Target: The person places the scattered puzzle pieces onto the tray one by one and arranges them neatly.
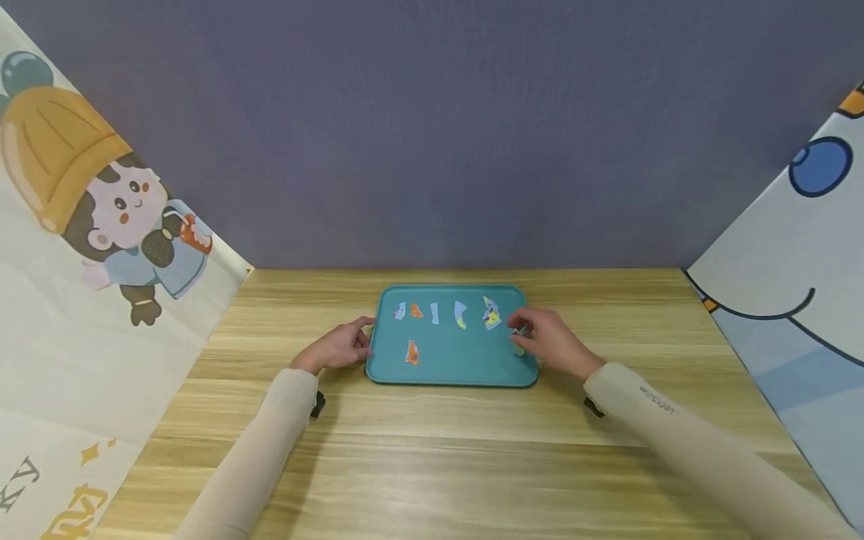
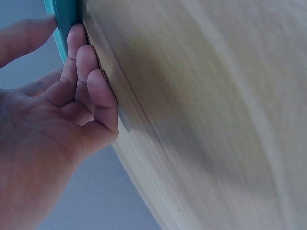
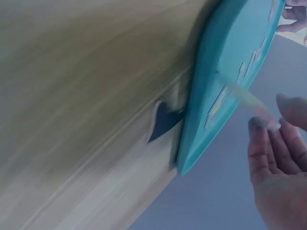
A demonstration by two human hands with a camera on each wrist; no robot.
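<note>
A teal tray (image 1: 466,364) lies on the wooden table, seen in the head view. My left hand (image 1: 340,345) grips its left rim; in the left wrist view the thumb presses the rim and the fingers (image 2: 103,93) curl along its outer side near the tabletop. Over the tray's right edge, my right hand (image 1: 550,341) pinches a thin, irregular picture piece (image 3: 244,96), pale yellow-green and blurred. Along the tray's far side several cut picture pieces form a row, from a purplish piece (image 1: 400,310) to a yellow-and-purple one (image 1: 492,313). Nearer lies an orange piece (image 1: 412,352).
A dark piece with a pale edge (image 3: 165,122) lies on the table against the tray's right side in the right wrist view. A grey-purple panel (image 1: 459,150) stands behind the wooden table (image 1: 432,450). Cartoon-printed sheets (image 1: 61,315) flank both sides.
</note>
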